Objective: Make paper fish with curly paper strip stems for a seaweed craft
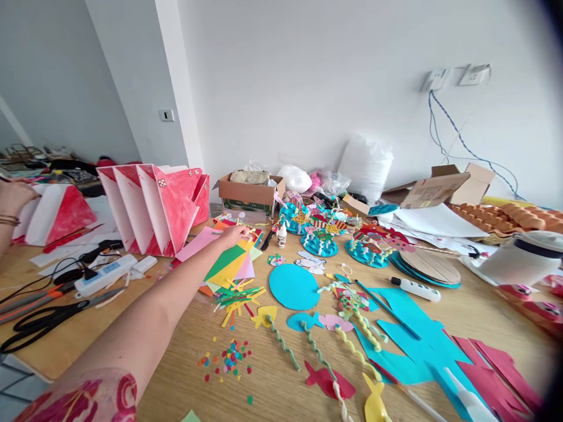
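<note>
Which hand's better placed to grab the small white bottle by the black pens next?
Left, probably: the left hand is extended near that small white bottle, with a gap between; the right hand isn't in view.

Anything held in the left hand (236, 234) cannot be made out, while a white bottle (475, 404) is cut off below.

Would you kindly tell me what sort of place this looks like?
It looks like a craft workroom, judging by the cut-out blue fish, the black-handled scissors and the colored paper sheets.
</note>
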